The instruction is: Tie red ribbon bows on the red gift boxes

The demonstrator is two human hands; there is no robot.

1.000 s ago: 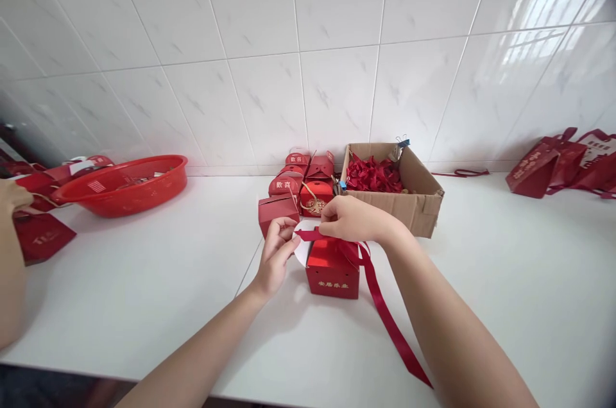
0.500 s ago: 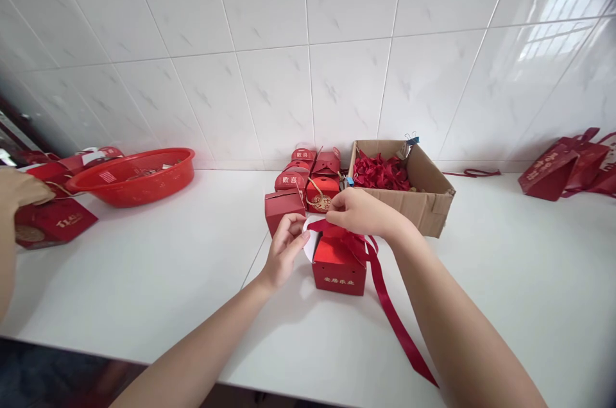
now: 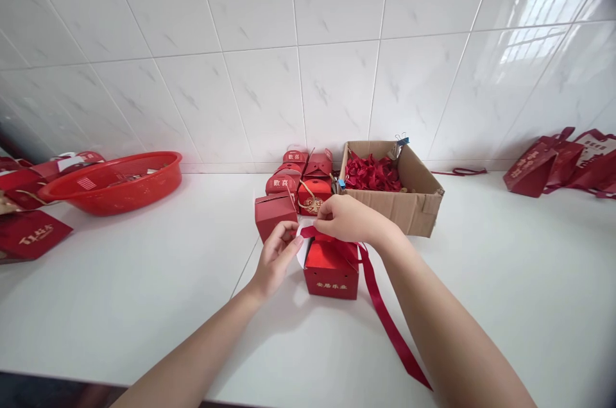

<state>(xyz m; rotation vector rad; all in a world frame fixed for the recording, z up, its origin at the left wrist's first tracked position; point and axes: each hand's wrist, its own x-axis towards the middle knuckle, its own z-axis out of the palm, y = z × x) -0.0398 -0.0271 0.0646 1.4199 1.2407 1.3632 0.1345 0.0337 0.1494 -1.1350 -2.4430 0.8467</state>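
Observation:
A red box with gold characters stands on the white table before me. Dark red ribbon lies over its top, and a long tail runs down its right side toward the table's front edge. My left hand is at the box's upper left, its fingers closed on the ribbon's end beside a white flap. Above the box, my right hand pinches the same ribbon a little to the right of my left fingers.
Behind are several red boxes and a cardboard box of red ribbon pieces. A red basin and a dark red box are at left. Red bags stand far right, by the tiled wall.
The view has turned slightly right. My right hand has moved left along the ribbon, closer to my left hand. The other person's arm at the far left has mostly gone from view.

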